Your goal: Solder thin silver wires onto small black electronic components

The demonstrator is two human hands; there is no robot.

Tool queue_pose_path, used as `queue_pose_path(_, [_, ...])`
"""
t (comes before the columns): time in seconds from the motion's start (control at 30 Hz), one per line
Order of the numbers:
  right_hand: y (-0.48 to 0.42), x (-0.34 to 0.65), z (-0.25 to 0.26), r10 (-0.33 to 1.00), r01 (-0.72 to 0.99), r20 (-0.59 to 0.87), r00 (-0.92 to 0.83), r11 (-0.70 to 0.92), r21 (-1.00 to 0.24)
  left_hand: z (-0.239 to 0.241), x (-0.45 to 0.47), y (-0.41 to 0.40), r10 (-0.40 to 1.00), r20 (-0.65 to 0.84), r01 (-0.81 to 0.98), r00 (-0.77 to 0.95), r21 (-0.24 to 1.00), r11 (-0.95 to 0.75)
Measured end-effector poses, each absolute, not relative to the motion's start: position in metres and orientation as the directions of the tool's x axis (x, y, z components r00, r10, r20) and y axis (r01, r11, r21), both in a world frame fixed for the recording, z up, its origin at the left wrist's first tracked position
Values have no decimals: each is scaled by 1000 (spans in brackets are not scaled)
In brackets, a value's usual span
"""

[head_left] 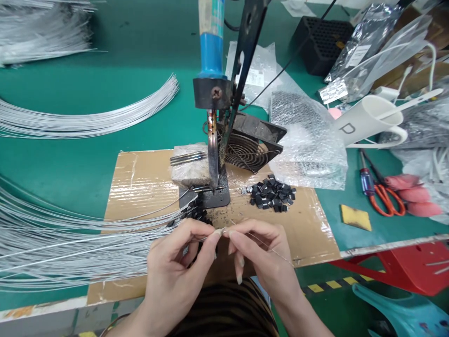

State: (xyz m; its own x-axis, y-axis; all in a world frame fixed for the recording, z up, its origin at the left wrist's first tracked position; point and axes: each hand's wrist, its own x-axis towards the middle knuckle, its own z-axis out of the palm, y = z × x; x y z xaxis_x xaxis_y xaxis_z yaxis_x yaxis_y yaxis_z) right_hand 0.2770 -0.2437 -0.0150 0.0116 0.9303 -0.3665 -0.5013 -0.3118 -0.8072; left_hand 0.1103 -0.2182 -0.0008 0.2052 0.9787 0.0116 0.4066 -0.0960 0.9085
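My left hand (pixel 184 262) is closed, thumb and forefinger pinched on the end of a thin light grey cable (pixel 202 239). Its fingertips meet those of my right hand (pixel 264 248), also pinched shut. A fine silvery wire (pixel 257 239) runs across the right fingers; it looks like solder wire. Whatever small piece lies between the fingertips is mostly hidden. Just beyond, a soldering iron (pixel 212 140) hangs tip down in a stand over a dark metal base (pixel 219 199). Small black connectors (pixel 271 193) lie heaped to the right; more dark ones (pixel 196 213) sit at the cable ends behind my left hand.
Grey cables (pixel 70 248) spread across the left, with another bundle (pixel 105 119) farther back. A fan (pixel 250 145) stands behind cardboard (pixel 136 187). Bubble wrap (pixel 308 150), a white mug (pixel 368 121), orange-handled scissors (pixel 386 201) and a yellow sponge (pixel 355 217) are at right.
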Motion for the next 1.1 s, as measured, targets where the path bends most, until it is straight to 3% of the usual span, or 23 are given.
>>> queue_pose_path(0.17, [-242, 282, -14, 926, -466, -377, 5, -331, -820, 1, 110, -217, 976, 2, 423, 217, 901, -96])
queue_pose_path(0.27, [-241, 291, -17, 930, -351, -320, 182, -243, -904, 2, 109, -214, 978, -21, 416, 209, 907, -69])
queue_pose_path(0.4, [-237, 310, -25, 877, 150, -18, 479, -102, -983, 4, 108, -209, 979, -60, 397, 197, 917, -23])
queue_pose_path(0.5, [-231, 322, -34, 893, 554, 201, 402, -62, -830, 5, 109, -206, 980, -90, 364, 178, 931, 20])
queue_pose_path(0.6, [-226, 328, -42, 918, 778, 318, 237, 16, -628, 7, 110, -204, 977, -122, 341, 173, 938, 57])
queue_pose_path(0.7, [-224, 327, -46, 921, 844, 356, 155, 65, -533, 9, 111, -204, 980, -118, 352, 158, 934, 55])
queue_pose_path(0.9, [-225, 325, -48, 912, 855, 385, 143, 83, -512, 9, 110, -203, 988, -90, 374, 121, 927, 39])
queue_pose_path(1.03, [-226, 321, -45, 894, 846, 412, 179, 74, -528, 9, 111, -202, 987, -77, 386, 138, 922, 18])
queue_pose_path(1.1, [-229, 317, -42, 889, 794, 380, 258, 29, -607, 11, 112, -202, 989, -85, 385, 124, 922, 31])
